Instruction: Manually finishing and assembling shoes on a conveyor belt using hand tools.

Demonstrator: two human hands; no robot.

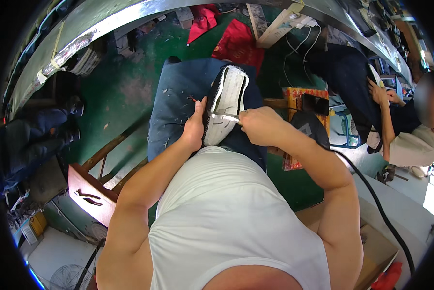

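Observation:
Sole side up, a shoe with a white underside (230, 96) and a black upper folded in around its edge lies across my lap, toe and heel lying roughly far and near. My left hand (195, 124) grips its left side, fingers mostly hidden behind the shoe and the thumb pointing away from me. A short metal hand tool (225, 116) rests across the underside, touching it near the middle. My right hand (259, 125) is closed around the tool's handle end; the tool's exact kind is hard to make out.
Blue cloth (176, 92) covers my legs. A wooden stool (93, 191) stands left. Red cloths (236, 43) lie on the green floor. A dark phone-like object (315, 104) sits on an orange surface at right. A co-worker (405, 111) sits far right; a black cable (371, 193) hangs nearby.

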